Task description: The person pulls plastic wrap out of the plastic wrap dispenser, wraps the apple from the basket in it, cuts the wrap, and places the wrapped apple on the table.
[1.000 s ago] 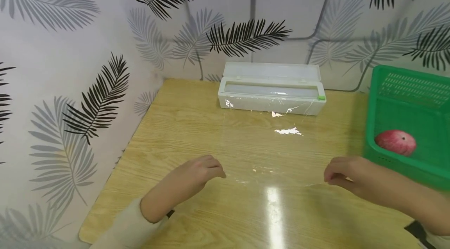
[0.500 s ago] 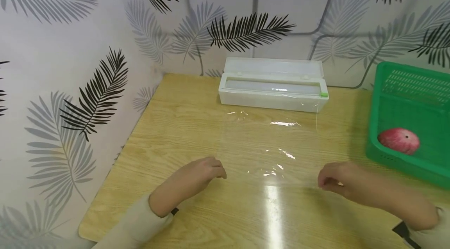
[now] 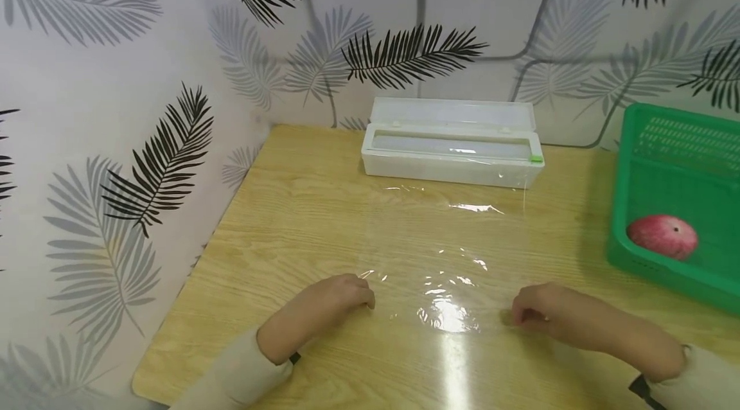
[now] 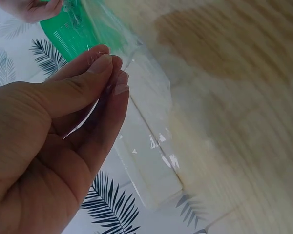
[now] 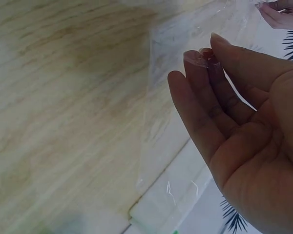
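A clear sheet of cling film [image 3: 445, 230] stretches over the wooden table from a white dispenser box [image 3: 451, 169], which stands with its lid raised. My left hand [image 3: 326, 307] pinches the near left corner of the film. In the left wrist view, bits of film cling around the thumb and fingertips [image 4: 101, 63]. My right hand [image 3: 578, 320] pinches the opposite near corner, and film lies over a fingertip [image 5: 195, 59] in the right wrist view. Between the hands the film shows wrinkles and bright glints.
A green plastic basket [image 3: 621, 204] at the right holds a round pinkish-red fruit [image 3: 663, 236]. A small green piece [image 3: 536, 159] sits at the dispenser's right end. Leaf-patterned wall [image 3: 289, 76] borders the table [image 3: 277, 223] at the back and left.
Both hands have moved nearer to the person, drawing the film's near edge along. The right hand has also shifted left, so the hands are closer together. Glints on the film have changed.
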A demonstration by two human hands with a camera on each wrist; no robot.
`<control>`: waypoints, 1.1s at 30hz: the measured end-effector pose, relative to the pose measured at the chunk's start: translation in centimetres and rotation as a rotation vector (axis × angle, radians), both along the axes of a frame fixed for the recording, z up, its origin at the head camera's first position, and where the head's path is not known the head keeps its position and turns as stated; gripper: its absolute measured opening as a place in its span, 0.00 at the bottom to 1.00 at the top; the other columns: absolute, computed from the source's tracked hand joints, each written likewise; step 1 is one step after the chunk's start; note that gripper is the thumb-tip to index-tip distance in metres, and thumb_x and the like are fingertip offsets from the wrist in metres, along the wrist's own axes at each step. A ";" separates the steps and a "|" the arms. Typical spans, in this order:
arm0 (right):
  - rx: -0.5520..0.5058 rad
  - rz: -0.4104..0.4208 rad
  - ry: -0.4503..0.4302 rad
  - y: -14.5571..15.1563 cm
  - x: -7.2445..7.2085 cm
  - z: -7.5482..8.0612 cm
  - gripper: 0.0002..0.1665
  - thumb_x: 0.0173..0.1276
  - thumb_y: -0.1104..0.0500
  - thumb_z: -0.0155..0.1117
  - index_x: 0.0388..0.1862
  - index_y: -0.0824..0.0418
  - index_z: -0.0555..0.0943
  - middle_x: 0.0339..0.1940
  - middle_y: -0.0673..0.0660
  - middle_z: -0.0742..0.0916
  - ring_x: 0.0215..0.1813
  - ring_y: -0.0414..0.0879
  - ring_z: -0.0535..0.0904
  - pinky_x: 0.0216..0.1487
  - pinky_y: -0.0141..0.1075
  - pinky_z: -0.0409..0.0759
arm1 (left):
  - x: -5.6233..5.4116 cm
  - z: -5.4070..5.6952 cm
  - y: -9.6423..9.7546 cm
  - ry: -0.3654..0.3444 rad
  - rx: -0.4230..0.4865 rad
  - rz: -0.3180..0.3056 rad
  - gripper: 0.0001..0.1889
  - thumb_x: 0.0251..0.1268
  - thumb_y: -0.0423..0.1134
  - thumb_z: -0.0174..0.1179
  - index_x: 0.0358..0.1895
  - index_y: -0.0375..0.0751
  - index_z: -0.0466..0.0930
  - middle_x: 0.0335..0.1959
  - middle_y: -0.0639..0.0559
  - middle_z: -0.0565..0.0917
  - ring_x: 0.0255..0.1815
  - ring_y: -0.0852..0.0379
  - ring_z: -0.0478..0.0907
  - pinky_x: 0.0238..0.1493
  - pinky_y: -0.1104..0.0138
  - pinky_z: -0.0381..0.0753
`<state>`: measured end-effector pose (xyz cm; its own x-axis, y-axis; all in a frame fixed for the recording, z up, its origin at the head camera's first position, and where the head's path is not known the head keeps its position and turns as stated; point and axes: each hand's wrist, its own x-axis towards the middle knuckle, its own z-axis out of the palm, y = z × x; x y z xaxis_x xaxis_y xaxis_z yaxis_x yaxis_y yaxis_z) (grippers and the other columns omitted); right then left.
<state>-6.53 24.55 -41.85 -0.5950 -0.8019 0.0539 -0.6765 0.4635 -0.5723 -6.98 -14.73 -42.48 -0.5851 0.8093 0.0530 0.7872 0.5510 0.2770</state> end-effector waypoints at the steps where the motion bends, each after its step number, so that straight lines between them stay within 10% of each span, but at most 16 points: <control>1: 0.009 -0.004 -0.020 0.0 0.0 -0.1 0.11 0.56 0.66 0.67 0.27 0.51 0.77 0.27 0.38 0.77 0.30 0.30 0.70 0.28 0.28 0.73 | 0.0 -0.1 0.1 -0.008 -0.005 0.004 0.09 0.55 0.26 0.58 0.36 0.43 0.80 0.35 0.56 0.80 0.39 0.62 0.75 0.45 0.74 0.75; 19: 0.032 -0.019 0.065 -0.8 1.0 -1.6 0.17 0.53 0.71 0.66 0.25 0.48 0.75 0.26 0.37 0.75 0.30 0.30 0.70 0.28 0.26 0.73 | 0.6 -0.8 0.8 -0.145 -0.003 0.088 0.06 0.64 0.35 0.55 0.37 0.42 0.83 0.35 0.56 0.81 0.39 0.64 0.77 0.47 0.76 0.75; 28: 0.101 -0.020 -0.045 -0.2 0.9 0.4 0.07 0.59 0.61 0.66 0.36 0.51 0.82 0.34 0.39 0.80 0.37 0.33 0.75 0.36 0.32 0.78 | 0.8 -0.8 0.7 -0.159 0.028 0.112 0.05 0.63 0.35 0.56 0.37 0.44 0.81 0.37 0.57 0.80 0.40 0.64 0.77 0.45 0.75 0.76; 33: 0.073 -0.138 0.127 2.1 -0.5 3.3 0.13 0.57 0.58 0.70 0.41 0.51 0.81 0.38 0.40 0.81 0.39 0.36 0.77 0.38 0.34 0.79 | 0.8 -0.8 0.9 -0.170 0.042 0.104 0.04 0.63 0.34 0.56 0.36 0.43 0.81 0.37 0.56 0.80 0.40 0.63 0.77 0.45 0.74 0.76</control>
